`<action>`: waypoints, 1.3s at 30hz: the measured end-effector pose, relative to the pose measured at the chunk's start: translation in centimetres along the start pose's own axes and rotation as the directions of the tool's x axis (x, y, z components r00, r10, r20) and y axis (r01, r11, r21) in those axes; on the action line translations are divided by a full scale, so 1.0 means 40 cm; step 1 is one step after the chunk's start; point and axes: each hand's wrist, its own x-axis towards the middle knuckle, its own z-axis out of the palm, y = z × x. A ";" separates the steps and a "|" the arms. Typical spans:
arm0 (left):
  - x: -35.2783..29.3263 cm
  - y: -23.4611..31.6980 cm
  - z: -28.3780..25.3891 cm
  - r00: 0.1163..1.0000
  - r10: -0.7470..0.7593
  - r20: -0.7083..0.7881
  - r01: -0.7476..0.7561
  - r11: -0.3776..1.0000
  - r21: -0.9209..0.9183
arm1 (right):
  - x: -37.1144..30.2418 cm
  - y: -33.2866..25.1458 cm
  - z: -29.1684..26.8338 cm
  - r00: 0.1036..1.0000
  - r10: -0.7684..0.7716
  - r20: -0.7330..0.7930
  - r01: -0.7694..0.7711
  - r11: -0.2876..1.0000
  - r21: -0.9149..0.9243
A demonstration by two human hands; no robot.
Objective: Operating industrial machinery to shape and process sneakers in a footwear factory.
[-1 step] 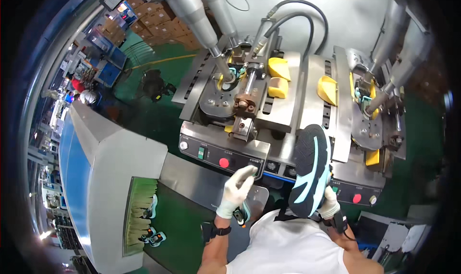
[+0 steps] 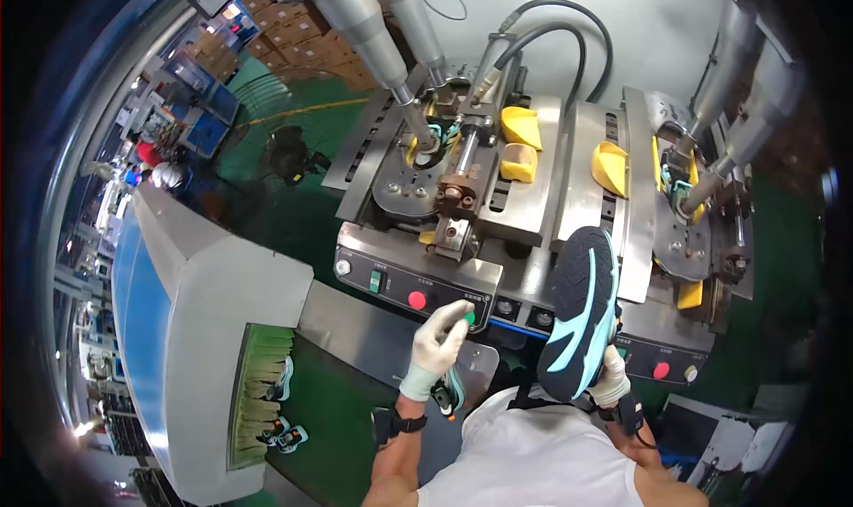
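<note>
Head view, looking down at two white-gloved hands in front of a shoe-pressing machine. At far left stands a pale cabinet (image 2: 222,298) with a blue side; its opening is hung with a bristle curtain (image 2: 259,374). Beside the curtain, a few small dark-and-teal shoes (image 2: 287,438) rest on a green belt (image 2: 333,409). Next comes the machine's left station (image 2: 404,194), metal arms angled down over it, with a control panel (image 2: 391,282) along its front carrying a red button (image 2: 417,300).

The left hand (image 2: 435,349) is at a green button (image 2: 470,318) on that panel, thumb and index parted and nothing visible between them; whether a fingertip touches the button cannot be told. Just below this hand sits another shoe (image 2: 456,388), partly hidden by it.

Right of centre, in front of the machine, the large shoe (image 2: 579,316) is held nearly upright, toe up, its black-and-teal sole facing the camera. The right hand (image 2: 610,378) is closed around it low down, near the heel, some fingers hidden behind. It looks light, with a springy, grippy sole and probably a softer upper; the firm heel seems the safest place to hold. Farther right is the matching right station (image 2: 682,245).
</note>
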 end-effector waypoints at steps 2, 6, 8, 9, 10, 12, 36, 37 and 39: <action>0.038 0.036 -0.011 0.989 0.111 -0.095 -0.102 0.991 0.091 | 0.004 -0.003 -0.002 0.991 -0.034 -0.130 0.042 0.997 0.058; 0.130 0.103 -0.070 0.944 0.307 -0.123 -0.262 0.921 0.290 | 0.026 0.000 -0.020 0.991 -0.131 -0.017 0.131 0.991 0.033; 0.194 0.118 -0.107 0.906 0.418 -0.065 -0.354 0.835 0.422 | 0.039 0.017 -0.023 0.991 -0.129 -0.047 0.133 0.983 0.122; 0.228 0.132 -0.110 0.917 0.393 -0.067 -0.336 0.852 0.402 | 0.040 0.018 -0.009 0.986 -0.144 -0.086 0.155 0.978 0.139; 0.256 0.158 -0.115 0.926 0.370 -0.078 -0.313 0.865 0.392 | 0.045 0.027 -0.033 0.982 -0.112 -0.149 0.133 0.981 0.141; 0.338 0.132 -0.148 0.946 0.318 -0.062 -0.271 0.883 0.383 | 0.064 0.022 -0.002 0.977 -0.111 -0.184 0.136 0.983 0.127; 0.980 -0.224 -0.238 0.997 0.059 -0.050 -0.004 0.680 0.734 | 0.061 -0.060 0.131 0.975 -0.152 -0.163 0.143 0.987 -0.067; 0.971 -0.202 -0.199 0.992 -0.036 -0.125 0.102 0.809 0.578 | 0.071 -0.062 0.136 0.970 -0.166 -0.178 0.151 0.984 -0.095; 0.944 -0.175 -0.233 0.927 -0.274 -0.257 0.352 0.872 0.341 | 0.097 -0.066 0.157 0.978 -0.151 -0.146 0.133 0.983 -0.127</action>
